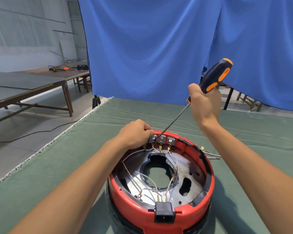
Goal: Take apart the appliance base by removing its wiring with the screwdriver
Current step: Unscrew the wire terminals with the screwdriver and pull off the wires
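Item: appliance base (159, 211), red shell, on green counter (252, 132) before me.
Wiring (147, 179): thin, floppy, brass spade clips; I judge fragile, so grip at clip, not lead.
Left hand (135, 134) pinches switch block (153, 139).
Right hand (205, 102) clenched on screwdriver (215, 76), tip at block.

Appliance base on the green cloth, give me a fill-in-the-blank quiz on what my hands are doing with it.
1. The right hand grips the ____ by its black and orange handle.
2. The tool's tip meets the row of grey switches on the base's ____ rim.
3. The left hand rests on the ____ switch.

Answers: screwdriver; far; leftmost
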`<state>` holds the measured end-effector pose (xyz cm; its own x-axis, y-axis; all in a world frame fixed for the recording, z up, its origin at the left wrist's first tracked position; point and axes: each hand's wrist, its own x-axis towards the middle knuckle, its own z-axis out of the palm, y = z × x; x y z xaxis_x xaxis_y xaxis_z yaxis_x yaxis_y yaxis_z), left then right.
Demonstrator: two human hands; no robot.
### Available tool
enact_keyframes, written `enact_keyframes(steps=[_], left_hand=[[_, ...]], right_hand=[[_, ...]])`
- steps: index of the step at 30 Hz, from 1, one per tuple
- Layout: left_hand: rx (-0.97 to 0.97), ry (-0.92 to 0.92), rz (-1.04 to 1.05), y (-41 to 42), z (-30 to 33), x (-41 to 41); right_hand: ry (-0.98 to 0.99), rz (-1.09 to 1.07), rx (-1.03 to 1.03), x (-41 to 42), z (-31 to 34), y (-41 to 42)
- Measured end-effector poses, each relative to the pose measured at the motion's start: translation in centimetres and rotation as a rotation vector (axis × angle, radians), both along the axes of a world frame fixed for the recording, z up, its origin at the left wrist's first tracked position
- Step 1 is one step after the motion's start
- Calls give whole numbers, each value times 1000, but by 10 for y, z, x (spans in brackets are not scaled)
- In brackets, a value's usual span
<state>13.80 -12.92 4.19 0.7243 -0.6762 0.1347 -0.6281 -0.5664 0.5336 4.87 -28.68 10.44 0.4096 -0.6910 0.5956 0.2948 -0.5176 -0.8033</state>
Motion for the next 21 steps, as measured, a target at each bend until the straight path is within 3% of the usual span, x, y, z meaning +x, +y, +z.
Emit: enact_keyframes(steps=[11, 21], left_hand=[[-17, 33, -23, 2, 2, 0], [-10, 12, -12, 2, 1, -3]], right_hand=[[69, -33, 20, 16, 10, -4], [-199, -17, 46, -31, -23, 18]])
